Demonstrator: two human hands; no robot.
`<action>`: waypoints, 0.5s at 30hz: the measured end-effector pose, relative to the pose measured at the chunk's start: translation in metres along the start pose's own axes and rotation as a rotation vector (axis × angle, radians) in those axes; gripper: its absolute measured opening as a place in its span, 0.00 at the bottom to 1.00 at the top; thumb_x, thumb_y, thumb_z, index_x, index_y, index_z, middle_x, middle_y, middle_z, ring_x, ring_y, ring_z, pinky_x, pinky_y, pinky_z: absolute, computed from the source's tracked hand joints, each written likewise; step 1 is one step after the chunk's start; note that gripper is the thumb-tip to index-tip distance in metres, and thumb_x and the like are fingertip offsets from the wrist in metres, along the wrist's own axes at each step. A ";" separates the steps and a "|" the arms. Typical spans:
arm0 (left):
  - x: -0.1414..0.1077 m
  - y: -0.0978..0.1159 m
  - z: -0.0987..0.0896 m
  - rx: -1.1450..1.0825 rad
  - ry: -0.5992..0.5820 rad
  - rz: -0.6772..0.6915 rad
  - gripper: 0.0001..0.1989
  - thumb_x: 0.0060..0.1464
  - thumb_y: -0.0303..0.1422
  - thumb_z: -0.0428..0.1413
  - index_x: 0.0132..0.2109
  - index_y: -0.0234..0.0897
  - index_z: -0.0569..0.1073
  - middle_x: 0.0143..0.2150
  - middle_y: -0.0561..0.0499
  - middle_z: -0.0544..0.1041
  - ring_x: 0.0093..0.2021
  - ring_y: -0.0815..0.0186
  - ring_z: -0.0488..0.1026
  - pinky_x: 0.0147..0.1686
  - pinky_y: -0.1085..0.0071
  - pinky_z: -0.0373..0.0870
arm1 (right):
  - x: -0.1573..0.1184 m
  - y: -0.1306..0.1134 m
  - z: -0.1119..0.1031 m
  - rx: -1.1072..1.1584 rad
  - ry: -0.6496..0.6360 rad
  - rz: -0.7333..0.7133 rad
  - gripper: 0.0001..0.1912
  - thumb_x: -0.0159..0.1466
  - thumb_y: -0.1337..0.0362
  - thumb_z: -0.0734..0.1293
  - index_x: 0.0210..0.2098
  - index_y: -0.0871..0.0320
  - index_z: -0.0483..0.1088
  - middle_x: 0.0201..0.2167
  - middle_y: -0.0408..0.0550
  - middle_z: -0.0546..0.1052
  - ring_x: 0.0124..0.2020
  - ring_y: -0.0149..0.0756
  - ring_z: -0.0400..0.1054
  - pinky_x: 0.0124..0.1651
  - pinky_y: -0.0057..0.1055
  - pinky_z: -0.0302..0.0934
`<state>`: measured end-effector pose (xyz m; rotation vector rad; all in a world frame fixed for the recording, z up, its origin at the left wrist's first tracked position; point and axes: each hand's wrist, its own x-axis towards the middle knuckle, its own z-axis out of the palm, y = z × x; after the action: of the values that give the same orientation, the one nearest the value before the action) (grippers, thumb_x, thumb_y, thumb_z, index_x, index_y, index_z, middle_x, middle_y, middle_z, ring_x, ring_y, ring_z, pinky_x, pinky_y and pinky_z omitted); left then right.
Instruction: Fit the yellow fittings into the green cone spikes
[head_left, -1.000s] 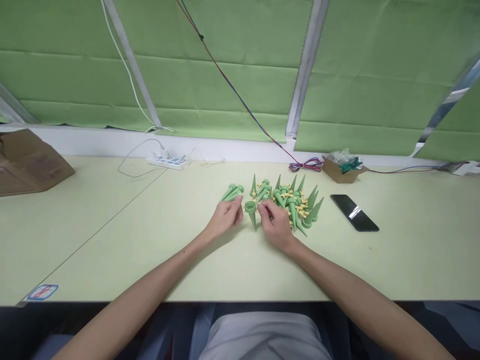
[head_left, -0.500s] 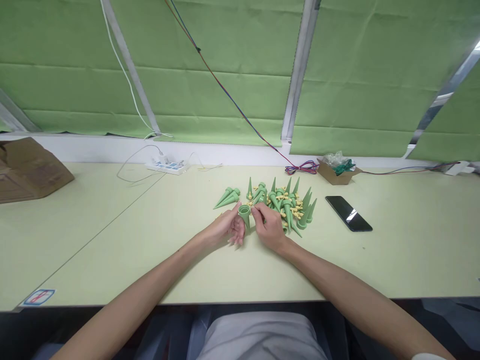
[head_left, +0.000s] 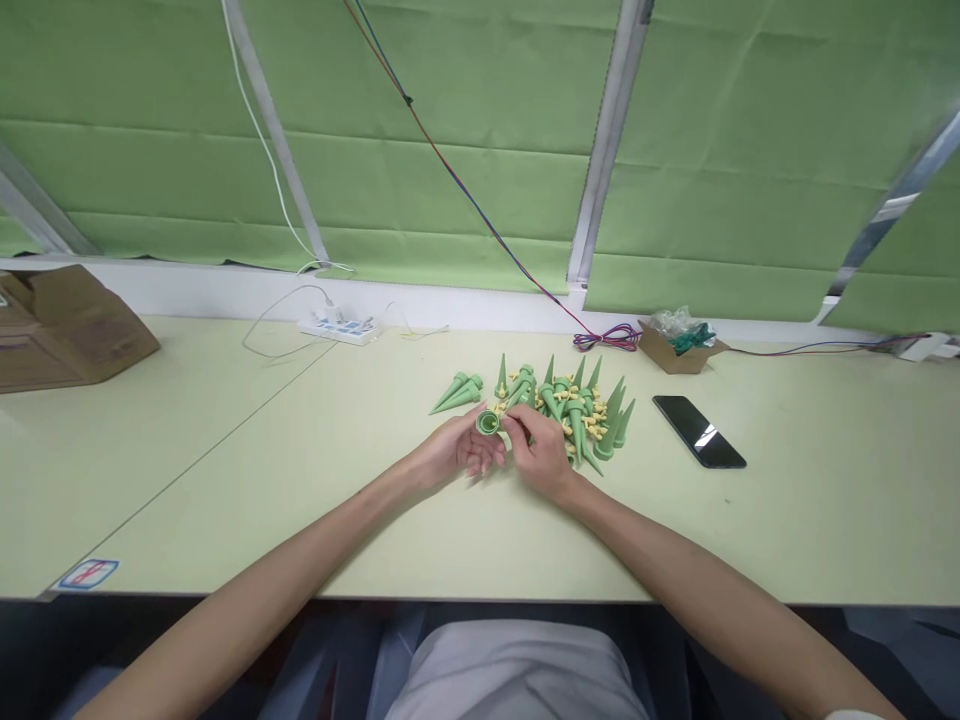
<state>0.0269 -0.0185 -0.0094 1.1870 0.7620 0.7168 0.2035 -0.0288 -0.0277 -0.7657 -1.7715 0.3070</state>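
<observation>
My left hand point(head_left: 466, 448) is closed on a hollow green plastic spike point(head_left: 487, 423), its round open mouth facing me. A small yellowish bit shows inside that mouth. Close against the spike's right rim, my right hand point(head_left: 538, 447) has thumb and forefinger pinched together; whatever is between them is hidden. Just beyond both hands lies a pile of green spikes point(head_left: 576, 425) mixed with small yellow valve-like pieces point(head_left: 598, 430). A few spikes point(head_left: 459, 392) lie apart from it, behind my left hand.
A black phone point(head_left: 699, 432) lies right of the pile. Behind it stands a small carton point(head_left: 667, 355) with plastic wrap and something dark green. A power strip point(head_left: 341, 329) and bundled wire point(head_left: 611, 337) lie along the back; a large cardboard box point(head_left: 75, 330) is far left.
The held spike has tilted so its mouth faces me more, and its tapered body is now hidden. My left fingers have curled in closer. The view has shifted slightly.
</observation>
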 end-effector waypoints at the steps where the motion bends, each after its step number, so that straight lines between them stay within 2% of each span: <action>1: 0.000 0.000 0.000 -0.007 0.006 0.014 0.31 0.62 0.56 0.51 0.33 0.31 0.78 0.29 0.41 0.80 0.21 0.70 0.70 0.19 0.74 0.64 | 0.000 0.000 0.000 0.008 -0.004 -0.003 0.13 0.72 0.61 0.58 0.31 0.55 0.64 0.24 0.42 0.68 0.24 0.32 0.59 0.31 0.30 0.53; 6: 0.000 0.000 -0.003 0.058 0.016 0.103 0.27 0.61 0.54 0.55 0.33 0.31 0.77 0.29 0.42 0.79 0.21 0.69 0.70 0.20 0.73 0.64 | 0.002 0.000 -0.001 0.015 -0.034 0.024 0.15 0.73 0.61 0.57 0.30 0.55 0.63 0.23 0.42 0.68 0.24 0.32 0.58 0.31 0.30 0.52; 10: -0.003 0.001 -0.003 0.144 -0.008 0.178 0.24 0.61 0.52 0.56 0.34 0.32 0.76 0.24 0.48 0.74 0.22 0.69 0.70 0.21 0.73 0.64 | 0.004 0.000 -0.003 0.032 -0.054 0.051 0.16 0.73 0.60 0.57 0.28 0.54 0.61 0.22 0.41 0.67 0.22 0.31 0.57 0.30 0.30 0.51; 15: -0.009 0.008 0.000 0.360 0.029 0.244 0.19 0.61 0.48 0.57 0.38 0.34 0.75 0.25 0.50 0.73 0.24 0.69 0.69 0.26 0.71 0.67 | 0.006 0.003 -0.005 0.031 -0.084 0.110 0.16 0.72 0.58 0.57 0.28 0.54 0.60 0.21 0.39 0.64 0.21 0.30 0.54 0.28 0.30 0.50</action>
<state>0.0213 -0.0245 0.0001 1.6194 0.7998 0.8204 0.2079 -0.0237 -0.0230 -0.8400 -1.8024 0.4446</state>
